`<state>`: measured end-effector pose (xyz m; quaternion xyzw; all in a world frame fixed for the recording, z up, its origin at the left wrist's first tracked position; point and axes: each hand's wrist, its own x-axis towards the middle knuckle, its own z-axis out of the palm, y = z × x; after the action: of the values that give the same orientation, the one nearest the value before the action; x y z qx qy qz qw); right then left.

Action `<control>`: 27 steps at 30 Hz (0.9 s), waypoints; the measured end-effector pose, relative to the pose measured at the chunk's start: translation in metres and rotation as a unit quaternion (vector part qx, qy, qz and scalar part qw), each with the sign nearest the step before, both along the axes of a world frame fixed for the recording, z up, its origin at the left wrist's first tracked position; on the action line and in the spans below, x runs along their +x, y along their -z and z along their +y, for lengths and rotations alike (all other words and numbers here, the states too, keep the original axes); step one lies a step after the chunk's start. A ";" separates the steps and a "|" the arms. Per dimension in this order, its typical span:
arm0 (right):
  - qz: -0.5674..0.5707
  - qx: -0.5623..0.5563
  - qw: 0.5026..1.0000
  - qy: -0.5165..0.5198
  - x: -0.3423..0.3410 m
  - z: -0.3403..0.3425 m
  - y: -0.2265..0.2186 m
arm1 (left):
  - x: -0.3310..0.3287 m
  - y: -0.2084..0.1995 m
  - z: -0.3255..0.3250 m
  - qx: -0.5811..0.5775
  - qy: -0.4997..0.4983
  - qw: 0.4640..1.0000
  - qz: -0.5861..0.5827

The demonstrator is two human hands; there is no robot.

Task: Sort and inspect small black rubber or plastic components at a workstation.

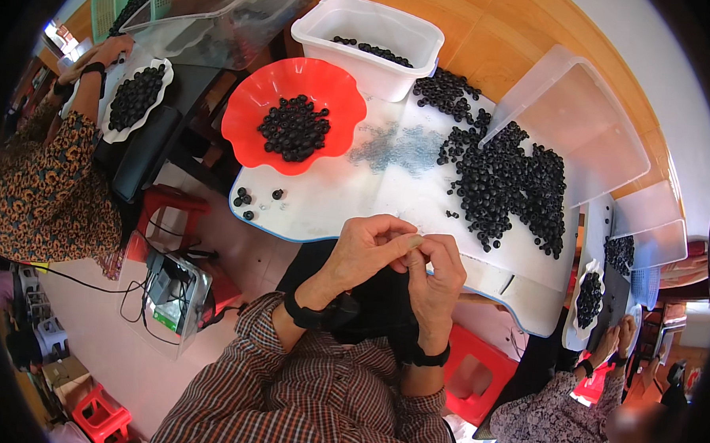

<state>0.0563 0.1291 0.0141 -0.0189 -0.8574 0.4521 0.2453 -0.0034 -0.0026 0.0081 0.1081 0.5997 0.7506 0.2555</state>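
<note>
My left hand [361,252] and my right hand [437,274] meet just past the near edge of the white table. Thumbs and fingertips of both are pinched together, and whatever they may hold is hidden or too small to make out. To the right of them lies a broad spread of small round black pieces [487,192]. Beyond my left hand stands a red wavy-rimmed bowl [244,126] with a heap of black pieces [294,129] in it. A few loose black pieces [278,194] and tiny clear bits lie at the table's left corner.
A white tub [369,74] holding more black pieces stands at the back. A clear plastic bin [581,120] leans over the spread at the right. Other people work on both sides, near a white plate [165,71] on the left. Red stools [475,369] stand below.
</note>
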 end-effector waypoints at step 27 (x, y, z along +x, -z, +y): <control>-0.096 -0.273 0.957 -0.011 0.002 -0.023 -0.004 | 0.003 0.014 -0.002 0.212 0.028 0.972 -0.093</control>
<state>0.0586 0.1058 0.0177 -0.1186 -0.7209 0.6678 0.1424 -0.0004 -0.0042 -0.0062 0.1066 0.3970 0.8599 0.3025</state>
